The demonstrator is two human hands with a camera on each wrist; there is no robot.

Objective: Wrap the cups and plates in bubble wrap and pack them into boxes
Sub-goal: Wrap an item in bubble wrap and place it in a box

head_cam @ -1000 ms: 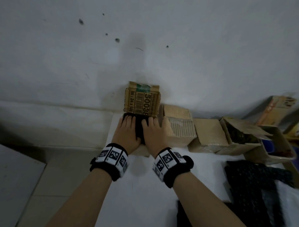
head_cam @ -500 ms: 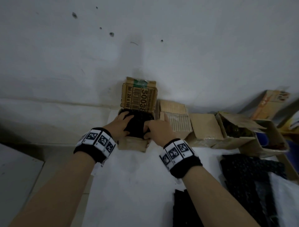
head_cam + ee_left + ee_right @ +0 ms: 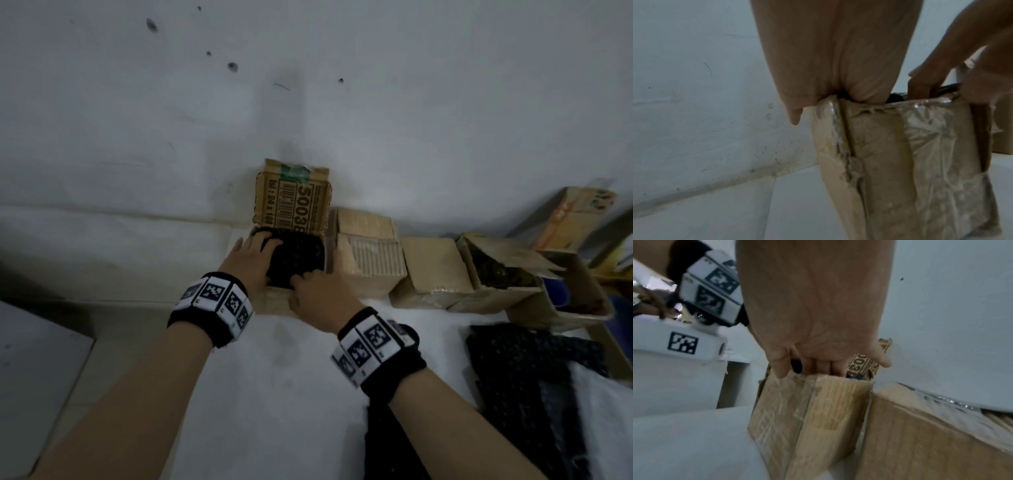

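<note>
Both hands are at the mouth of the open box (image 3: 274,301), tucking a dark bubble-wrapped bundle (image 3: 298,260) down inside it. The left hand (image 3: 250,260) lies over the bundle's left and far side with its fingers (image 3: 270,241) bent over the top of the wrap and dipping past the rim; the left wrist view shows the palm against the taped front wall and the thumb hanging free outside the corner. The right hand (image 3: 318,294) comes in from the near right, fingers (image 3: 824,368) hooked over the rim and curled down onto the wrap – how far they reach inside cannot be told. The bundle sits between the two sets of fingertips, nearly level with the rim, under the raised printed flap (image 3: 294,202) just beyond them. To finish the step well, I would press evenly with both hands so the bundle goes down flat rather than tilting, keep the soft wrap from bunching against the walls, and steady the box so it does not shove the closed box (image 3: 370,253) just right of the right hand – what the wrap holds cannot be seen
</note>
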